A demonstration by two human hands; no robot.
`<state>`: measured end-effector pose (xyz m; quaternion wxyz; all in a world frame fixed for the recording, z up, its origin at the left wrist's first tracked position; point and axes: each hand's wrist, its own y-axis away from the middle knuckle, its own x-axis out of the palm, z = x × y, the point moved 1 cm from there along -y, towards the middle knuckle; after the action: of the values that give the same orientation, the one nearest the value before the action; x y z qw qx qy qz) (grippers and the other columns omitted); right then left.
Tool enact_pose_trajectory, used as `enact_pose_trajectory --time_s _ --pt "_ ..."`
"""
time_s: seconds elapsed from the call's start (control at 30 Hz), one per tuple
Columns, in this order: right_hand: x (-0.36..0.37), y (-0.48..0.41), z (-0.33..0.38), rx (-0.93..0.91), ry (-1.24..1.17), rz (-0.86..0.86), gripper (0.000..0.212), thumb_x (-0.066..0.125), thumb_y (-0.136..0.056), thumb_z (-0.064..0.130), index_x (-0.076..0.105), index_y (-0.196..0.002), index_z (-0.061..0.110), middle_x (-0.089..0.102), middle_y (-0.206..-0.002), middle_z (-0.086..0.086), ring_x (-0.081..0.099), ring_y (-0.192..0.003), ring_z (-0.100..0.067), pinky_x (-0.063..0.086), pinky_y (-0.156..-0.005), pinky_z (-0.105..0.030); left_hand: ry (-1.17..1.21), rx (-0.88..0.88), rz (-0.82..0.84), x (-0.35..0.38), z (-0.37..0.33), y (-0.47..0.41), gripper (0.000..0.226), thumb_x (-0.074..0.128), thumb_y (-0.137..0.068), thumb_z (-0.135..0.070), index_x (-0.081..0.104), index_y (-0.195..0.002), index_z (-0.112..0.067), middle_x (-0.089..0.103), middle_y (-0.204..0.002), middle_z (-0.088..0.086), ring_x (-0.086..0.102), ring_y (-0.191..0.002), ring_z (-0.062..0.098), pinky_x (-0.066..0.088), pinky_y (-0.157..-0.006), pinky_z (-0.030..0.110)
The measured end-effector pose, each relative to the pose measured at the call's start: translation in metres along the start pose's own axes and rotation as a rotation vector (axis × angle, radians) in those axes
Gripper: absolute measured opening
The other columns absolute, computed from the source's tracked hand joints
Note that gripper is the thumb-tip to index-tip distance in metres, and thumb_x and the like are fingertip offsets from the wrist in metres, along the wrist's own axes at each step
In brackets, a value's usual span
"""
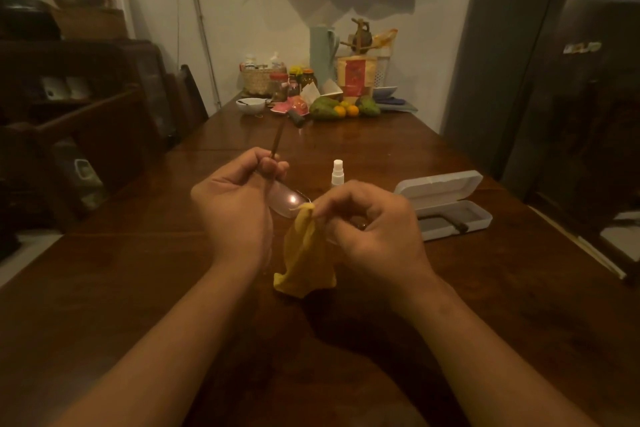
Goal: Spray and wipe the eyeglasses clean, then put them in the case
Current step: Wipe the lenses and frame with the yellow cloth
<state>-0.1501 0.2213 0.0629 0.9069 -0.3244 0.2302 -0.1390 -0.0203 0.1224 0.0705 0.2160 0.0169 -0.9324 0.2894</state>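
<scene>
Eyeglasses (286, 200), cloth (304, 255), spray bottle (337, 176), case (438, 188): one each.

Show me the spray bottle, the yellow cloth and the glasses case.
spray bottle (338, 173), head view, on its white top
yellow cloth (306, 253), head view, on its hanging middle
glasses case (440, 188), head view, on its open lid

No writing can be read anywhere. The red and yellow pouch (356, 78) at the far end of the desk (381, 142) carries print, the jars (278, 85) beside it have labels, and a strip of stickers (581, 47) sits on the fridge door (588, 107), all too blurred and dim to make out
</scene>
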Motion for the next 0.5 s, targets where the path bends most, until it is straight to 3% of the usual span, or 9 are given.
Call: enact_pose_trajectory --time_s 0.27,0.4,0.5 --pt "-0.002 -0.003 -0.003 0.034 0.064 -0.106 0.022 0.070 -0.088 0.004 0.071 -0.091 0.025 0.070 -0.094 0.013 0.068 -0.094 -0.006 0.060 -0.077 -0.030 -0.051 -0.030 0.033 0.002 -0.002 0.003 0.041 0.063 -0.086 0.005 0.078 -0.070 -0.030 0.072 -0.067 -0.006 0.071 -0.069 0.011 0.057 -0.067 0.023" --pt "-0.001 -0.003 -0.003 -0.003 0.100 -0.095 0.020 0.071 -0.089 0.006 0.070 -0.096 0.025 0.069 -0.095 0.014 0.067 -0.094 -0.004 0.058 -0.077 -0.024 -0.093 -0.063 0.047 0.004 -0.004 0.008 0.044 0.062 -0.088 0.005 0.078 -0.070 -0.032 0.073 -0.068 -0.006 0.072 -0.071 0.011 0.058 -0.067 0.024" --pt "0.002 -0.002 -0.001 -0.049 0.181 -0.033 0.021 0.070 -0.090 0.007 0.069 -0.103 0.022 0.067 -0.101 0.015 0.064 -0.100 -0.002 0.054 -0.081 -0.014 -0.069 -0.127 0.037 0.007 -0.002 0.012 0.036 0.062 -0.087 0.007 0.076 -0.070 -0.022 0.073 -0.067 -0.002 0.072 -0.068 0.011 0.058 -0.064 0.023"
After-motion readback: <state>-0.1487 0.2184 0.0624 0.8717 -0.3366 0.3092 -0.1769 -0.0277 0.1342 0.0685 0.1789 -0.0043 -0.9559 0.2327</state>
